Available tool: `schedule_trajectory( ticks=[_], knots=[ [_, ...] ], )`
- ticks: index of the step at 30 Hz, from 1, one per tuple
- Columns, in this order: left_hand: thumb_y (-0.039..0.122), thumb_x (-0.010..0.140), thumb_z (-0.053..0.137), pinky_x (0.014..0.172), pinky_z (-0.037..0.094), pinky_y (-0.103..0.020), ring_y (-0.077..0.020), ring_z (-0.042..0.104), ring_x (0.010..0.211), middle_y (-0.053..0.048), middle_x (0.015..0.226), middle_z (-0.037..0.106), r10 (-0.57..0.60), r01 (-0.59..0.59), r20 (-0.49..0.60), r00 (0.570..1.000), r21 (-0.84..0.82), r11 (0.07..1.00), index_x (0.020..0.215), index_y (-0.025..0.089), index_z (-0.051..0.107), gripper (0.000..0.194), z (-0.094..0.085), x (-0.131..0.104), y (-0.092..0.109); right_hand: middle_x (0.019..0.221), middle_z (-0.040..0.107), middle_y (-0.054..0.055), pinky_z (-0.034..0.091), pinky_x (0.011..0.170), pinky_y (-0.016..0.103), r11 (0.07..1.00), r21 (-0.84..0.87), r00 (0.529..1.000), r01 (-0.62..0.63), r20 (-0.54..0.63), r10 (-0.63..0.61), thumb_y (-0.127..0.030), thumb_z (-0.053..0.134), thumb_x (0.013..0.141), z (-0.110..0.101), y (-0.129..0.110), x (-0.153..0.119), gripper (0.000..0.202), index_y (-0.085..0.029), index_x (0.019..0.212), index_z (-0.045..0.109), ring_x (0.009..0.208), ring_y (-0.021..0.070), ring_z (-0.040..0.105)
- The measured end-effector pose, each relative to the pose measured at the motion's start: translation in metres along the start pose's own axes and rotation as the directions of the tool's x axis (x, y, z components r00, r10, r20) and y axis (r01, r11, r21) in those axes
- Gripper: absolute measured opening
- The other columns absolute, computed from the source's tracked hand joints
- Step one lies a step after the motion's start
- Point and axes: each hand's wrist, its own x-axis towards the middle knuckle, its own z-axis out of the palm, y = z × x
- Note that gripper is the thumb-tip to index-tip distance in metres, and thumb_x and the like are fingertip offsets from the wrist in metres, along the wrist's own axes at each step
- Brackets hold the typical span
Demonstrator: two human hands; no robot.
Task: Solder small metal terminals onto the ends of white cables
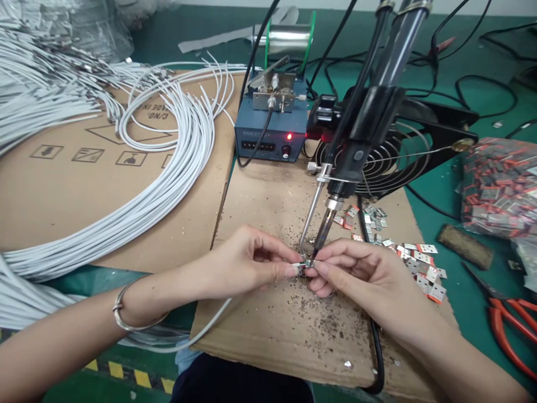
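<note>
My left hand (247, 263) pinches the end of a white cable (213, 323), its wire tips pointing right. Facing it, my right hand (356, 271) holds a small metal connector (311, 263) between thumb and fingers. Cable end and connector meet under the tip of a soldering iron (325, 226), which hangs from above on a mount. Beside the iron, a thin curved metal tube (309, 218) reaches down to the same spot. Fingers partly cover the joint, so its detail is too small to tell.
A blue solder feeder (268, 137) and black fan (394, 157) stand behind. Bundled white cables (184, 168) lie left. Loose connectors (423, 257), a brown block (465, 246), red-handled pliers (503, 324) and a bag of connectors (499, 190) are right. A black cord (376, 352) crosses the cardboard (260, 196).
</note>
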Motion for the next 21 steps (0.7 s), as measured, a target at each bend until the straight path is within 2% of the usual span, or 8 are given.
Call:
schedule_trajectory(
  ticks=[8,14,21],
  knots=[
    [0.006,0.072,0.064,0.037,0.033,-0.014,-0.0023,0.042,0.038,0.008,0.048,0.052,-0.032,0.032,-0.002,0.999,0.021,0.999,0.069,0.010,0.069,0.007,0.0006,-0.0006,0.0058,0.065,0.073,0.002,0.056,0.048,0.013,1.000,0.016,1.000,0.021,0.019,-0.022,-0.018,0.077,0.066,-0.0013,0.0024,0.0000,0.009,-0.019,0.070,0.069,0.049,0.0085,0.065],
    [0.010,0.072,0.065,0.037,0.035,-0.014,-0.0028,0.043,0.039,0.007,0.050,0.052,-0.010,0.010,0.010,1.000,0.009,1.000,0.073,0.010,0.069,0.004,0.0007,-0.0011,0.0039,0.066,0.073,0.001,0.054,0.046,0.010,0.999,0.036,0.998,0.017,0.053,-0.019,-0.018,0.074,0.072,-0.0052,0.0037,-0.0002,0.004,-0.019,0.072,0.070,0.048,0.0067,0.064],
    [0.010,0.073,0.064,0.037,0.036,-0.013,-0.0025,0.042,0.038,0.008,0.048,0.049,0.002,-0.002,0.029,1.000,-0.006,1.000,0.075,0.011,0.069,0.005,0.0000,-0.0007,0.0030,0.063,0.072,0.000,0.050,0.040,0.009,0.999,0.042,0.998,0.012,0.054,-0.014,-0.019,0.075,0.071,-0.0056,0.0023,0.0007,0.005,-0.019,0.072,0.070,0.040,0.0047,0.059]
  ],
)
